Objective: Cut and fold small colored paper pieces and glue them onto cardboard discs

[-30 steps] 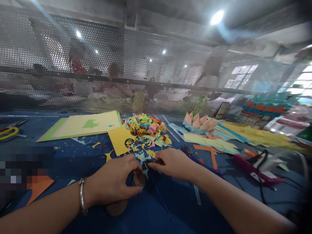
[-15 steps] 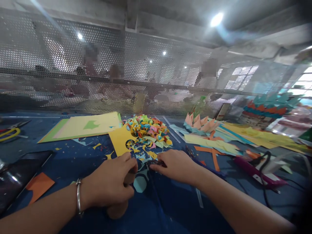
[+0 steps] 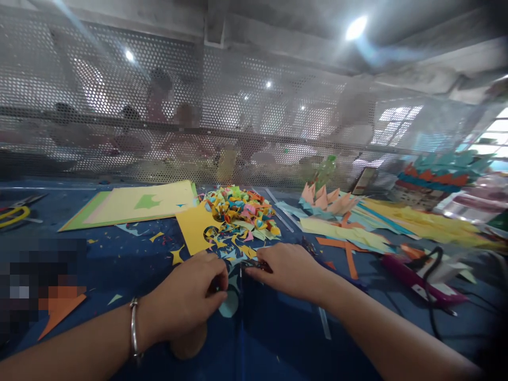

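Note:
My left hand (image 3: pixel 190 296) is low over the blue tabletop, fingers curled and thumb stretched towards a light-blue paper disc (image 3: pixel 229 304). What the curled fingers hold, if anything, is hidden. A rounded brownish shape (image 3: pixel 190 343) shows under that wrist; I cannot tell what it is. To the right of the disc, my right hand (image 3: pixel 286 269) has thumb and fingers closed on a small dark tool (image 3: pixel 260 264), mostly covered. Just beyond both hands lie a yellow sheet (image 3: pixel 196 227) with curved cut-outs and a heap of coloured paper scraps (image 3: pixel 242 209).
Stacked paper sheets (image 3: pixel 146 203) lie at left, with yellow-handled scissors (image 3: pixel 16 216) and an orange piece (image 3: pixel 63 309) nearby. Folded peach paper points (image 3: pixel 325 200), paper strips (image 3: pixel 351 262) and a purple power strip (image 3: pixel 423 280) with cables occupy the right. A perforated metal screen (image 3: pixel 246 121) stands behind.
My left hand has shifted slightly to the right, its thumb now at the disc's edge. My right hand and the dark tool are nearly where they were.

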`<move>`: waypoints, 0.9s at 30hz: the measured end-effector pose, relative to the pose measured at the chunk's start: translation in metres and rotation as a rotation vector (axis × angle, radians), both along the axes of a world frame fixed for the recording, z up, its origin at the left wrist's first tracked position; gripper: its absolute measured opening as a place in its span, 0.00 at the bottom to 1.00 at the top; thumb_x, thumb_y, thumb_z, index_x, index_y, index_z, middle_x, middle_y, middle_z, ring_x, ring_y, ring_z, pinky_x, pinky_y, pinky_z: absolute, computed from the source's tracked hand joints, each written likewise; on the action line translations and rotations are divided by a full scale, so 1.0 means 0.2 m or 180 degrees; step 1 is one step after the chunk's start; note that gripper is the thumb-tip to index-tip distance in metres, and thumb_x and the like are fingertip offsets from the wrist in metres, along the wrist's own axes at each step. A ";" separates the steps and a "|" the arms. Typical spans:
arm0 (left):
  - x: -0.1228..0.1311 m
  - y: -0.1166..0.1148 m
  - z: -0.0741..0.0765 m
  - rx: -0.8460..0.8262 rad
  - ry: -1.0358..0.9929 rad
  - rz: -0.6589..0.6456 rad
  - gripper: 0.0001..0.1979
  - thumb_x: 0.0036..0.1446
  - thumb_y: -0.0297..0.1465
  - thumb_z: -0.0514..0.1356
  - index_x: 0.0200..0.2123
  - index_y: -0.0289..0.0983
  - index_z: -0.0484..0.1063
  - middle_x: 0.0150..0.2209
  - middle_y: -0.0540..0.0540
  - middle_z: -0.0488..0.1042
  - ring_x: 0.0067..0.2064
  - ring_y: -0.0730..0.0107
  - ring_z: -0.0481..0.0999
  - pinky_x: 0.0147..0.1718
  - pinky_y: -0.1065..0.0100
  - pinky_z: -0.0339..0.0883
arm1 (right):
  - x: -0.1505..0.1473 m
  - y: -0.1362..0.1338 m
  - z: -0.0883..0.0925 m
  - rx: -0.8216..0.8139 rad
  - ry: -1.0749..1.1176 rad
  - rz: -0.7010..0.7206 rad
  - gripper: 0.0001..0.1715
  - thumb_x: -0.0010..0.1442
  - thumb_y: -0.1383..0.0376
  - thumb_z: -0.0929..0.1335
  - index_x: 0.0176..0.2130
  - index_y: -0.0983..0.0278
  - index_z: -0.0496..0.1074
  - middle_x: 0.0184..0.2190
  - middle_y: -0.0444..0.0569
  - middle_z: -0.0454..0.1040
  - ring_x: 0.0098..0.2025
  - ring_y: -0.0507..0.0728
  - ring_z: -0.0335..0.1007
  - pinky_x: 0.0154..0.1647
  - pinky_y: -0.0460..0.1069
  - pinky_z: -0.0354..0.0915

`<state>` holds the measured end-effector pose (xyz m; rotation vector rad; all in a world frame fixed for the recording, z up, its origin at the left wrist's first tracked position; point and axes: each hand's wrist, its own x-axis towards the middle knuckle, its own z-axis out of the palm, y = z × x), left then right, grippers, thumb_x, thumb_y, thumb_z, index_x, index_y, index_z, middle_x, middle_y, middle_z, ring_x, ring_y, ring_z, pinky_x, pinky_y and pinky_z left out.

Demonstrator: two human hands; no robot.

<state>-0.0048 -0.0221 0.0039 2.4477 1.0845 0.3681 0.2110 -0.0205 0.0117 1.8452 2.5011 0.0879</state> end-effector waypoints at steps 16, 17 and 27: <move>0.02 0.05 0.02 -0.1510 -0.2027 0.0872 0.14 0.51 0.31 0.58 0.42 0.35 0.70 0.27 0.53 0.66 0.28 0.74 0.68 0.30 0.70 0.64 | 0.01 -0.01 0.01 0.0090 -0.0065 -0.0033 0.24 0.60 0.47 0.61 0.28 0.63 0.71 0.24 0.51 0.74 0.27 0.59 0.71 0.22 0.49 0.49; 0.02 0.06 0.02 -0.1617 -0.2125 0.0938 0.13 0.50 0.30 0.59 0.40 0.34 0.71 0.27 0.53 0.67 0.28 0.74 0.68 0.32 0.70 0.64 | 0.01 -0.01 0.01 0.0083 -0.0054 -0.0039 0.25 0.60 0.47 0.61 0.28 0.63 0.71 0.24 0.51 0.74 0.27 0.60 0.71 0.22 0.49 0.49; 0.01 0.07 0.01 -0.1142 -0.1580 0.0755 0.07 0.54 0.35 0.57 0.30 0.36 0.69 0.23 0.51 0.70 0.27 0.71 0.70 0.25 0.71 0.62 | 0.00 -0.03 0.04 0.0047 -0.0130 -0.0148 0.23 0.60 0.49 0.62 0.29 0.63 0.73 0.25 0.52 0.75 0.29 0.60 0.73 0.24 0.49 0.52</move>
